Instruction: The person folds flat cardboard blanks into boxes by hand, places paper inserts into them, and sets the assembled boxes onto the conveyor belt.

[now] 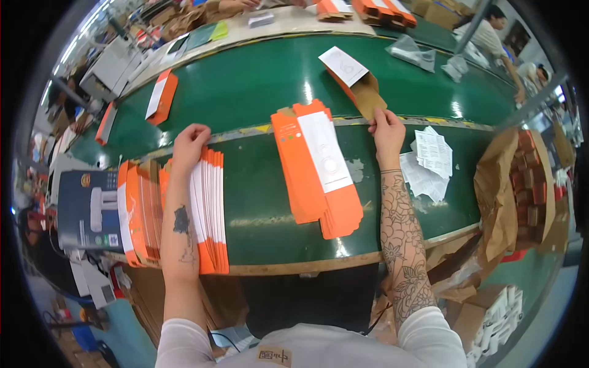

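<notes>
Green bench (257, 184) fills most of the frame, a strip of yellow-and-dark tape running across it. Brown paper sack (498, 184) at right edge, mouth open, orange-ended boxes (529, 184) stacked inside. Lower left: tight row of flattened cartons (210, 214), orange and white, ranked side by side; left forearm lies across it. Centre: loose pile of flat cartons (316, 175), orange with a white panel, edges fanned unevenly. Far left, beside the row: dark box (83, 205) with a pale printed picture. Upper centre, just right of middle: an opened-out carton (350, 73), white face up, brown inner flap toward the person. Right hand (388, 132) at that flap, grip closed in a pinch, thumb and fingers on the cardboard edge. Left hand (189, 146) above the far end of the row, grip curled nearly closed; cannot tell whether anything is in it or whether it touches the cartons. Right of centre: loose papers (432, 159), white, printed, overlapping. Upper left: two smaller-looking cartons (162, 98), orange and white, set well apart from the pile. Upper right: crumpled clear plastic bag (412, 54).
</notes>
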`<state>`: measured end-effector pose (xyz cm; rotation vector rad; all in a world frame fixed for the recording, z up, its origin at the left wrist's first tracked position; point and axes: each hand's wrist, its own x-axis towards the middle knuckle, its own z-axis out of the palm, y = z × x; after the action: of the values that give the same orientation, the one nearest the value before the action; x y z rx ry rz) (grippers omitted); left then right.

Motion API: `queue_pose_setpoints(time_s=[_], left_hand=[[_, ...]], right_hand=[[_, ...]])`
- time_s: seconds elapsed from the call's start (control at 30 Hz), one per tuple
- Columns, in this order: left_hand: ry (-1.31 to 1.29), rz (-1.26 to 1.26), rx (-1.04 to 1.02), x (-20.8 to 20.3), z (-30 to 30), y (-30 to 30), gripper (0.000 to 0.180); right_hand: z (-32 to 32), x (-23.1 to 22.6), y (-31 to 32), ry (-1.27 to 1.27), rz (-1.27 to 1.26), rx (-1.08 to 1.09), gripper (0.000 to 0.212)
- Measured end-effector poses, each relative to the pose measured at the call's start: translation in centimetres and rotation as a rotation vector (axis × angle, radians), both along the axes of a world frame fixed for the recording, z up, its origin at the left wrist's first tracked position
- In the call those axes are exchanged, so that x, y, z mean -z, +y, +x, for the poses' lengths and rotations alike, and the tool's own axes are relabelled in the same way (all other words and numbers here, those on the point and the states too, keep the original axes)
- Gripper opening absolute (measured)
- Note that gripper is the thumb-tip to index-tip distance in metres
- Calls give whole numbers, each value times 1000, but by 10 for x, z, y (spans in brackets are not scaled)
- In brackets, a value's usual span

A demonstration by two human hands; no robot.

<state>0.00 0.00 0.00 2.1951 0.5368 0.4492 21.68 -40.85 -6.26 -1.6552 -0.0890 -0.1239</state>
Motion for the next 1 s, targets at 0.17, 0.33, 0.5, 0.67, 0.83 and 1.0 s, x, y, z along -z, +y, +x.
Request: queue_pose_setpoints(time_s=[0.17, 0.33, 0.5, 0.67, 0.83, 1.0], left_hand=[[-59, -154, -47, 20, 15, -44, 18], [-50, -123, -69, 24, 7, -31, 18], [-40, -95, -40, 28, 19, -39, 22], [-33, -104, -84, 22, 9, -42, 22], [-7, -44, -103, 14, 10, -47, 22], [-27, -61, -121, 13, 13, -51, 22]], right_hand=[[13, -26, -39, 248, 397, -128, 20], [14, -27, -36, 318, 452, -247, 13], [26, -19, -65, 426, 545, -270, 16], [15, -25, -52, 439, 554, -350, 19], [13, -28, -44, 356, 420, -337, 22], [7, -35, -39, 331, 388, -253, 17]])
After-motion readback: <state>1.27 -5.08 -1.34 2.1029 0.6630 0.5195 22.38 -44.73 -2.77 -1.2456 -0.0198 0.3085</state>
